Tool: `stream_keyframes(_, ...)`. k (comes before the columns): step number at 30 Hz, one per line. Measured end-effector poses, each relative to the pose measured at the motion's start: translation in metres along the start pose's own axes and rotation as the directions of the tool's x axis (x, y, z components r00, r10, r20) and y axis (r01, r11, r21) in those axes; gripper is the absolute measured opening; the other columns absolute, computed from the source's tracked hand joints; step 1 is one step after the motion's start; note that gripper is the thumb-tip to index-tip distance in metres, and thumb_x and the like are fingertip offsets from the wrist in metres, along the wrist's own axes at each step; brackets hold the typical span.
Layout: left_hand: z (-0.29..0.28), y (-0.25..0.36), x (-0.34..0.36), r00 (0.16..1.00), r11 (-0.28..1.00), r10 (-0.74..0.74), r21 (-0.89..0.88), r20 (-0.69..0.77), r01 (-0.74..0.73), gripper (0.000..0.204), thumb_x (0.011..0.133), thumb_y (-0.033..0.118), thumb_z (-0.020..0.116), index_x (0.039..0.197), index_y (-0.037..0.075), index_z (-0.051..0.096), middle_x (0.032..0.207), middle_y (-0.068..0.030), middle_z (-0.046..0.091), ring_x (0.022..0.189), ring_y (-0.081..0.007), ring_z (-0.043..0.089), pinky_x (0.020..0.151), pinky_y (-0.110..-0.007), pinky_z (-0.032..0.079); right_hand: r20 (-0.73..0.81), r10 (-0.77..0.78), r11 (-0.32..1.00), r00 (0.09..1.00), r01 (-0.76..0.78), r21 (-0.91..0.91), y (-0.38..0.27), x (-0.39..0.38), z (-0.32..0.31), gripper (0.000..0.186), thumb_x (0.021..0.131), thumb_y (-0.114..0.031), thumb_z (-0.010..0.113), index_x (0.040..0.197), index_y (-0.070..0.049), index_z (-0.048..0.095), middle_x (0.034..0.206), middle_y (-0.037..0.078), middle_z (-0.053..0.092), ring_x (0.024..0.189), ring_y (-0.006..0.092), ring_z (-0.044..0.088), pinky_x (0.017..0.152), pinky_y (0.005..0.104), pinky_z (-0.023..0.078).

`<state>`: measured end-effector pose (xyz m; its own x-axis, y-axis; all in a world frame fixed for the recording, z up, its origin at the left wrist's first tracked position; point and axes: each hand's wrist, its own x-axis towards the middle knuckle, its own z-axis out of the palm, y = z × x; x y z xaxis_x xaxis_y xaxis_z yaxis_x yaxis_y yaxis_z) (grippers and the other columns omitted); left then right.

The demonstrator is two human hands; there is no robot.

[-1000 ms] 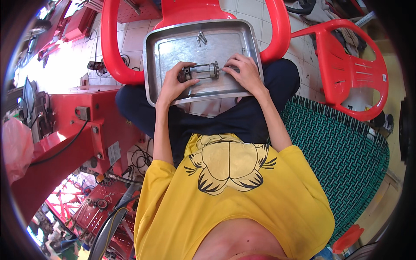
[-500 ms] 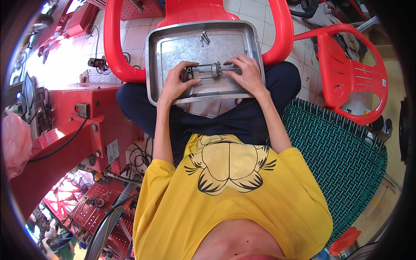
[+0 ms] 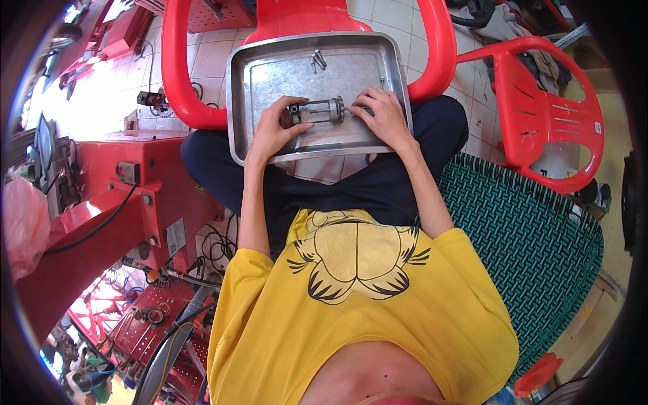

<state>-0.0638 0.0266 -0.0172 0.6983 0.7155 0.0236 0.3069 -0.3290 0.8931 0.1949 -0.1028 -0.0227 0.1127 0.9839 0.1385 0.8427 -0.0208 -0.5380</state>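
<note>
A cage-like metal assembly point(image 3: 320, 113), with round ends joined by rods, lies sideways over a shallow metal tray point(image 3: 270, 73). My left hand point(image 3: 272, 131) grips its dark left end, thumb on the near side and fingers on the far side. At the opposite end, just off the round toothed-looking disc, the fingertips of my right hand point(image 3: 386, 120) are pinched together on a thin rod that sticks out from it. My right fingers hide most of that rod. Several bolts point(image 3: 318, 61) lie together at the tray's far side, and a small bolt point(image 3: 383, 82) rests near its right wall.
The tray stands on a red plastic chair point(image 3: 177, 67) before my knees. A green woven seat point(image 3: 520, 263) and another red chair point(image 3: 540, 115) are on the right. Red machinery point(image 3: 108, 223) with a black cable fills the left side.
My right hand has drawn its spread fingers together, from around the disc to a pinch just right of it. The left hand and the assembly have hardly moved.
</note>
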Motion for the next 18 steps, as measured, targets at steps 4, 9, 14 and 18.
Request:
stream_keyframes(4, -0.0009, 0.0005, 0.0009, 1.000, 1.000, 0.024, 0.006, 0.008, -0.024, 0.054, 0.073, 0.011, 0.090, 0.123, 0.008, 0.072, 0.082, -0.0025, 0.062, 0.062, -0.0109, 0.043, 0.058, -0.029, 0.039, -0.019, 0.002, 1.000, 1.000, -0.002, -0.004, -0.0046, -0.0001, -0.0064, 0.027, 0.090, -0.034, 0.074, 0.102, -0.010, 0.075, 0.105, 0.004, 0.066, 0.103, 0.0235, 0.063, 0.089, 0.0372, 0.042)
stream_keyframes(9, 0.0004, 0.0031, 0.0017, 1.000, 1.000, -0.002, 0.002, 0.005, 0.002, 0.054, 0.072, 0.012, 0.090, 0.123, 0.008, 0.072, 0.078, -0.0020, 0.059, 0.061, -0.0108, 0.041, 0.057, -0.029, 0.038, 0.004, 0.012, 0.999, 1.000, -0.012, -0.030, 0.0027, -0.0022, 0.0020, 0.025, 0.090, -0.032, 0.075, 0.103, -0.010, 0.074, 0.102, 0.004, 0.069, 0.102, 0.0240, 0.064, 0.088, 0.0377, 0.042)
stream_keyframes(14, 0.0005, -0.0014, 0.0003, 1.000, 1.000, -0.010, 0.004, 0.000, 0.010, 0.053, 0.073, 0.012, 0.091, 0.122, 0.008, 0.072, 0.075, -0.0013, 0.055, 0.061, -0.0106, 0.041, 0.057, -0.029, 0.037, 0.012, 0.011, 1.000, 1.000, -0.011, -0.003, -0.0050, 0.0002, -0.0071, 0.023, 0.093, -0.030, 0.071, 0.103, -0.010, 0.076, 0.099, 0.004, 0.071, 0.101, 0.0240, 0.064, 0.086, 0.0376, 0.042)
stream_keyframes(18, 0.0011, -0.0010, 0.0001, 1.000, 1.000, -0.017, -0.004, -0.006, 0.017, 0.053, 0.073, 0.013, 0.091, 0.122, 0.008, 0.072, 0.074, -0.0007, 0.053, 0.061, -0.0102, 0.041, 0.057, -0.029, 0.036, -0.034, 0.043, 0.998, 0.999, -0.041, 0.037, -0.0054, 0.0011, -0.0017, 0.021, 0.092, -0.028, 0.072, 0.102, -0.010, 0.076, 0.099, 0.004, 0.071, 0.099, 0.0242, 0.064, 0.086, 0.0372, 0.042)
